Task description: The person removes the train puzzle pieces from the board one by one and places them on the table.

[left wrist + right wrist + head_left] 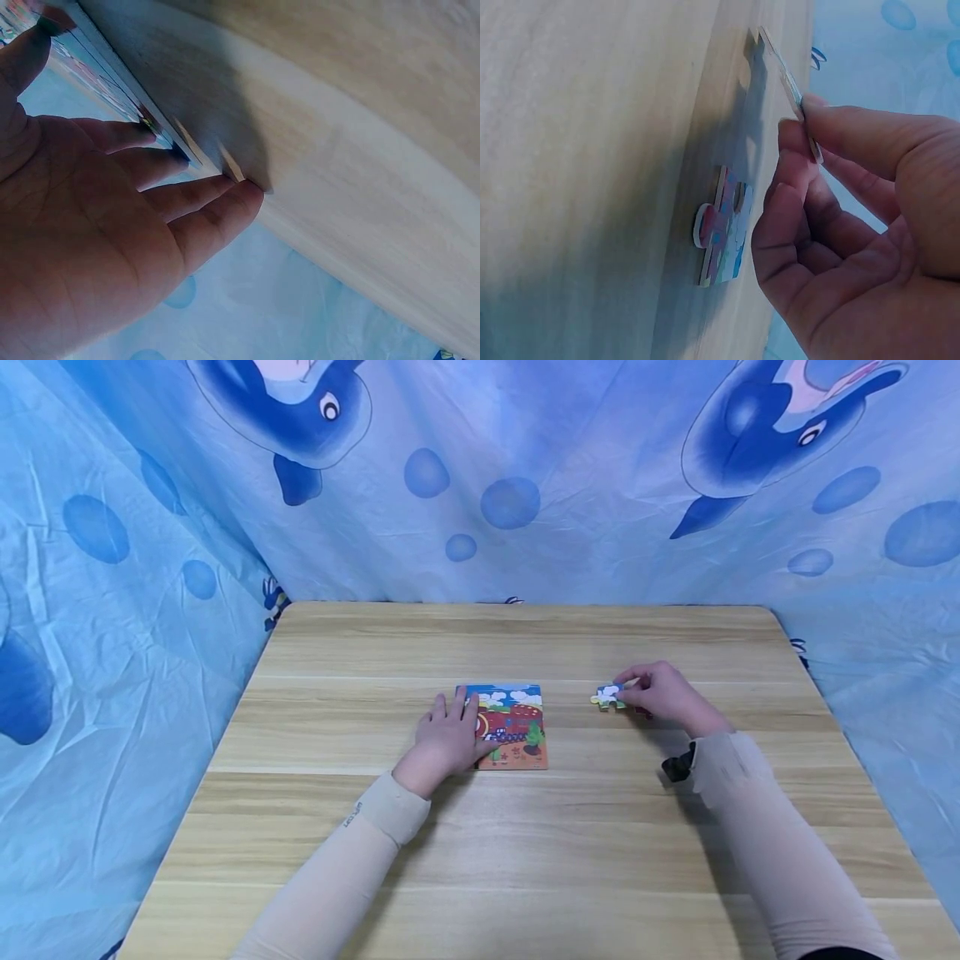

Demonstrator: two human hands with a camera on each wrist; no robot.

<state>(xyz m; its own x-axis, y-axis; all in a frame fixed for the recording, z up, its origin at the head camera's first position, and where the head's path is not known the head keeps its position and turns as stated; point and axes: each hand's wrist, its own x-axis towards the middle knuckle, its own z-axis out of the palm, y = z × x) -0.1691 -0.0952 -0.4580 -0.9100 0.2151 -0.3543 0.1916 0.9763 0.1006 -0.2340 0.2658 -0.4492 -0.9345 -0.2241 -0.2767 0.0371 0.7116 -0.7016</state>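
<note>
An assembled jigsaw puzzle (517,727) with a colourful farm-like picture lies flat near the table's middle. My left hand (446,737) rests at its left edge with fingers extended; in the left wrist view, fingertips touch the tabletop beside the puzzle (112,67) and the thumb lies over its near part. To the right, my right hand (663,695) pinches a jigsaw piece (609,695) between thumb and fingers, tilted and raised off the wood in the right wrist view. Under that hand lies another jigsaw piece (726,232), red, green and blue, mostly hidden in the head view.
The wooden table (570,843) has rounded far corners. Behind and beside it hangs a blue curtain (570,552) printed with dolphins and bubbles. A small black device (678,766) sits at the right wrist.
</note>
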